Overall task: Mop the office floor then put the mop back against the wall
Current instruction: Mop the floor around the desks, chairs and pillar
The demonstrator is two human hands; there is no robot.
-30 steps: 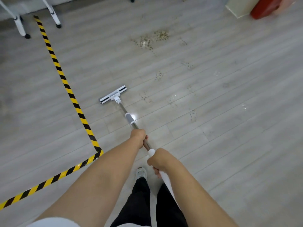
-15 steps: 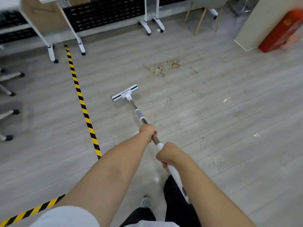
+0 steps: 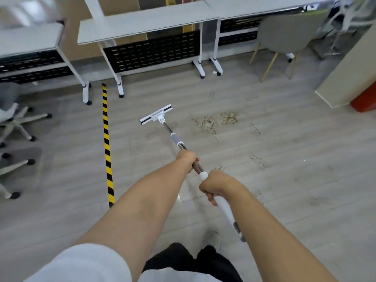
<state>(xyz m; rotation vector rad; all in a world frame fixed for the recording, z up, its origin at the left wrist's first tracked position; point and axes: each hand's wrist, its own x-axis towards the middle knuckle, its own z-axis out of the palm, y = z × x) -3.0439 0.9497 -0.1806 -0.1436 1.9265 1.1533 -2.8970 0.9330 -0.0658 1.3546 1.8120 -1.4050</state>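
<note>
While left hand (image 3: 186,159) and right hand (image 3: 213,184) both clench the mop (image 3: 176,139) shaft, its head sits on the floor (image 3: 284,200) at 11 o'clock.
Debris patch (image 3: 217,120) at 1 o'clock, seemingly dry crumbs, could smear under a wet stroke.

Desks (image 3: 148,27) ahead, open floor (image 3: 284,180) rightward

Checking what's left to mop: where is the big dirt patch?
Head view, right of centre: the dirt patch lies on the floor right of the mop head, apart from it, nearer than the desks.
</note>
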